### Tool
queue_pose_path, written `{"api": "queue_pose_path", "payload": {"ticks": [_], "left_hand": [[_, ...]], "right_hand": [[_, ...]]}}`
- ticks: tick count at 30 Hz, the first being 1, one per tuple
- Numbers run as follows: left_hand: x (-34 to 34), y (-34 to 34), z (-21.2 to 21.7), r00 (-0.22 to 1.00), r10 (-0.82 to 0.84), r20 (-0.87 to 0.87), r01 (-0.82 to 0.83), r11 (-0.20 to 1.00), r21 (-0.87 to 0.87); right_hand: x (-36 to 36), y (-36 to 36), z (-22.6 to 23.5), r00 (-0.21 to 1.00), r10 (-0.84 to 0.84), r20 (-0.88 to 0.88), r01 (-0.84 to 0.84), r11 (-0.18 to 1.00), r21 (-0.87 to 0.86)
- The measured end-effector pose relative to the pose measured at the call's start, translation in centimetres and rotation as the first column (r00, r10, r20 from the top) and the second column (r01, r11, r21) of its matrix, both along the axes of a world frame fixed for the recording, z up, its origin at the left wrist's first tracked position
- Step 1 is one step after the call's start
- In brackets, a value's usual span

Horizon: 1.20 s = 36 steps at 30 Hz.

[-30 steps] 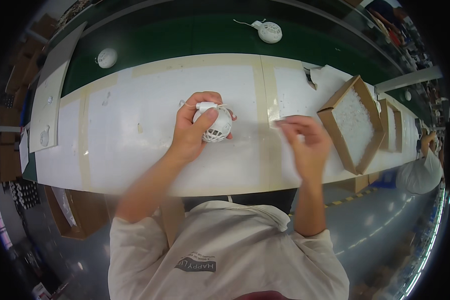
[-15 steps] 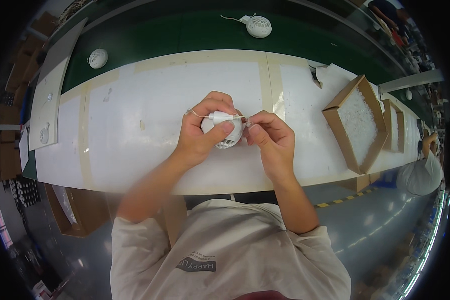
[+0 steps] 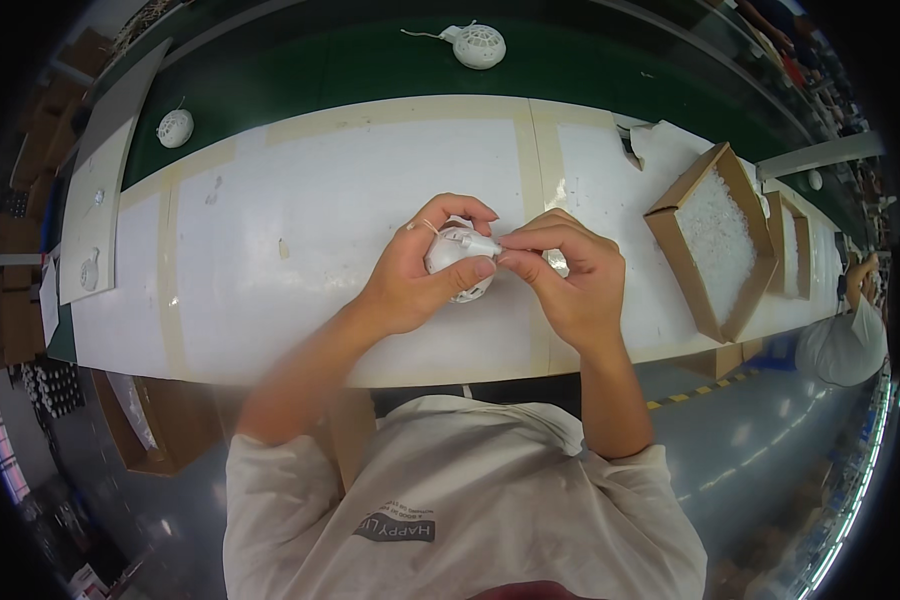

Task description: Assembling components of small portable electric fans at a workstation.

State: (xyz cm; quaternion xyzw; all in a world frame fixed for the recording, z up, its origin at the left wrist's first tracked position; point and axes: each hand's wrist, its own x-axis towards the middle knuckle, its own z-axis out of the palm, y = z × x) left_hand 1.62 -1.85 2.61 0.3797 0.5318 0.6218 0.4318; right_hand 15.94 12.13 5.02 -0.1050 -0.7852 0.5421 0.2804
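My left hand (image 3: pixel 410 275) is wrapped round a white openwork ball (image 3: pixel 467 287), thumb on the near side and fingers curled over the far side. A white cylindrical neck (image 3: pixel 482 246) on the ball points right, and a thin pale wire loops by my left fingers. At the neck's tip my right hand (image 3: pixel 575 275) is closed, thumb and index finger pinched together. Whatever lies in that pinch is too small and covered to name. A whitish patch shows beneath my right fingers; I cannot tell what it is.
Beyond the white worktable (image 3: pixel 370 160) runs a green belt (image 3: pixel 340 75) carrying similar white balls (image 3: pixel 479 47). At right stand a cardboard tray (image 3: pixel 760 285) of small clear pieces and a second tray (image 3: pixel 803 285). A pale board (image 3: pixel 120 150) lies at left. Another person (image 3: pixel 840 350) is at far right.
My right fingers have come round to pinch the neck's tip, and the right hand sits further right. The held ball has turned slightly. Balls on the belt have shifted left.
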Motion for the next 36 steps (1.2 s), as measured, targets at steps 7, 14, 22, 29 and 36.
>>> {"api": "queue_pose_path", "payload": {"ticks": [7, 14, 22, 29, 36], "left_hand": [[-0.3, 0.0, 0.5, 0.961, -0.115, 0.252, 0.122, 0.993, -0.010], [-0.3, 0.0, 0.6, 0.708, -0.222, 0.670, 0.336, 0.941, -0.044], [0.8, -0.1, 0.4, 0.750, -0.220, 0.623, 0.369, 0.922, -0.119], [0.5, 0.8, -0.2, 0.855, -0.299, 0.424, 0.396, 0.904, -0.162], [-0.7, -2.5, 0.2, 0.960, -0.074, -0.270, 0.104, 0.990, 0.096]], "right_hand": [[-0.2, -0.1, -0.3, 0.998, 0.032, -0.057, -0.037, 0.996, -0.078], [-0.7, 1.6, 1.2, 0.990, 0.094, -0.101, -0.042, 0.903, 0.428], [-0.2, 2.2, 2.2, 0.987, 0.157, 0.021, -0.126, 0.697, 0.706], [-0.3, 2.3, 2.3, 0.994, 0.102, 0.023, -0.086, 0.667, 0.740], [0.0, 0.2, 2.4, 0.992, 0.117, 0.048, -0.125, 0.841, 0.527]]}}
